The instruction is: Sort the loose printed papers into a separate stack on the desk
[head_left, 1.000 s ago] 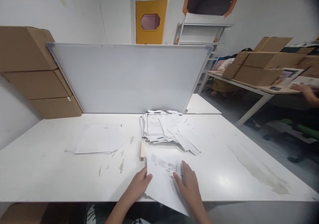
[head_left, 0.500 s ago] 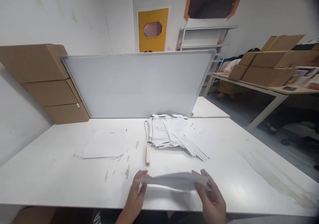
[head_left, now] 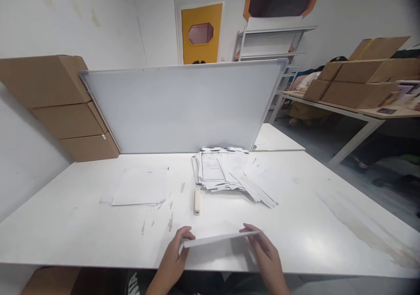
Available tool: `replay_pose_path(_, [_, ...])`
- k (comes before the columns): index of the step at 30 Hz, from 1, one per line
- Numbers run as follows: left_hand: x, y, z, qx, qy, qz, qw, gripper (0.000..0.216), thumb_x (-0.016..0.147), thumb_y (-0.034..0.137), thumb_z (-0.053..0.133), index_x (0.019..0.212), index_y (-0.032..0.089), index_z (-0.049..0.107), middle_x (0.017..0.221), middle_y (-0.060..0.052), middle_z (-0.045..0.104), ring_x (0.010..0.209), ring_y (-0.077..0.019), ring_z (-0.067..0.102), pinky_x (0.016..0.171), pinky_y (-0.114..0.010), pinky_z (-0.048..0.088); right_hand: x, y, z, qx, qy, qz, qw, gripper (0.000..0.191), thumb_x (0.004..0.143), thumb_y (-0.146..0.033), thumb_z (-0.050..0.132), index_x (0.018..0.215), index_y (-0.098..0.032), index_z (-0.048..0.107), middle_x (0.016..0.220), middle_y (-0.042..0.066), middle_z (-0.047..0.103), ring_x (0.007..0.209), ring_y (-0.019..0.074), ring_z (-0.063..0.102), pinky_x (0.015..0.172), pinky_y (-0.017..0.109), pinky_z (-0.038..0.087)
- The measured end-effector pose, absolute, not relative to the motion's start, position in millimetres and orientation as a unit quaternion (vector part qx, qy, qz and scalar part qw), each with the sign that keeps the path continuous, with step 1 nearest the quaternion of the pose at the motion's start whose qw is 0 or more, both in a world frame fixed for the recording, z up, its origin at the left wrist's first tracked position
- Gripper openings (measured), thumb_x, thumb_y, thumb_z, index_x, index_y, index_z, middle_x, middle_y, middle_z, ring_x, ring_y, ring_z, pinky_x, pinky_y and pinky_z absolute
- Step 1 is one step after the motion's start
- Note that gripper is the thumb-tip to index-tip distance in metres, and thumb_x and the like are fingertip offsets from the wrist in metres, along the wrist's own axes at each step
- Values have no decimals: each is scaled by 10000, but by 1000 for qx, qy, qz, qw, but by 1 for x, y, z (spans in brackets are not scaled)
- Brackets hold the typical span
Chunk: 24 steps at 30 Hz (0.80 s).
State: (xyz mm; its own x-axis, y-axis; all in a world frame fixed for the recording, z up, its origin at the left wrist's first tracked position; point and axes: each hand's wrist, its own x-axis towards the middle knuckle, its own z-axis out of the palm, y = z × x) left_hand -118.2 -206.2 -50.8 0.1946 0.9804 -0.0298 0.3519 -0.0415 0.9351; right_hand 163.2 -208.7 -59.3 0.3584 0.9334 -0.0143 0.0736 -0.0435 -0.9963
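Between my two hands I hold sheets of paper, seen nearly edge-on above the table's front edge. My left hand grips the left end, thumb below and fingers above. My right hand has the right end between its thumb and fingers. Beyond the held paper lies a small cream stapler on the table. Just behind it is an untidy pile of printed papers, with several sheets fanned out to the right. A flatter stack of white paper lies to the left.
A whiteboard stands upright along the table's back, beside stacked cardboard boxes on the left. The white table has worn, stained patches. At the right, another table carries more cardboard boxes.
The paper has gone from a bowed, blurred sheet to a flatter, edge-on position. My right hand has moved left, closer to my left hand. The view has shifted slightly.
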Motion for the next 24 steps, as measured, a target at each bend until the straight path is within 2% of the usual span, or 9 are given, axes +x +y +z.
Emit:
replay_pose_path(3, [-127,-210,-39,608,568,325,451,511,896,504,411,1322,226,456,1156,-120,627,1092,-262,565,965,-352,409,157,-205,-43,-610,-381,454,526,456,663,-590,645,919,-218,711,955,101,733,904,319,662,731,365,550])
replay_pose_path(5, [-132,-211,-30,598,588,294,458,611,903,498,394,1441,229,292,1088,-101,647,995,-244,601,894,-339,447,156,-200,-38,-576,-399,516,493,413,668,-511,660,949,-215,717,968,88,736,896,313,667,745,374,544])
replay_pose_path(7, [-135,-209,-24,598,621,248,443,709,899,465,396,1497,206,119,954,-65,649,836,-215,611,801,-323,468,156,-195,-39,-551,-409,559,465,345,637,-425,671,897,-206,733,908,77,746,851,312,675,765,402,534])
replay_pose_path(8, [-136,-208,-23,601,637,223,429,738,890,445,406,1503,191,84,900,-46,633,775,-201,597,766,-312,468,156,-193,-42,-546,-404,575,456,313,612,-390,671,853,-201,738,867,73,749,822,311,679,768,412,529])
replay_pose_path(10, [-136,-205,-22,613,653,184,405,731,869,415,422,1497,170,140,865,-26,595,727,-180,568,742,-291,459,156,-192,-50,-543,-376,606,443,273,580,-354,663,784,-192,740,797,67,749,767,302,683,753,411,523])
replay_pose_path(13, [-132,-201,-24,636,652,165,379,648,868,397,397,1462,170,271,911,-30,579,758,-176,563,751,-280,450,158,-194,-55,-533,-333,646,433,300,595,-362,651,807,-170,739,782,66,747,749,283,686,745,389,517])
replay_pose_path(19, [-116,-198,-15,715,610,152,307,571,893,353,359,1444,210,321,1047,-67,599,854,-213,581,753,-313,448,177,-196,-46,-581,-320,590,459,353,586,-389,685,849,-160,747,780,58,748,744,284,681,738,390,519])
replay_pose_path(24, [-103,-194,-9,743,583,157,289,503,897,310,368,1393,245,415,1086,-66,620,969,-220,587,832,-323,457,191,-201,-47,-571,-299,609,462,385,597,-390,713,905,-162,744,794,57,749,744,283,681,708,382,516])
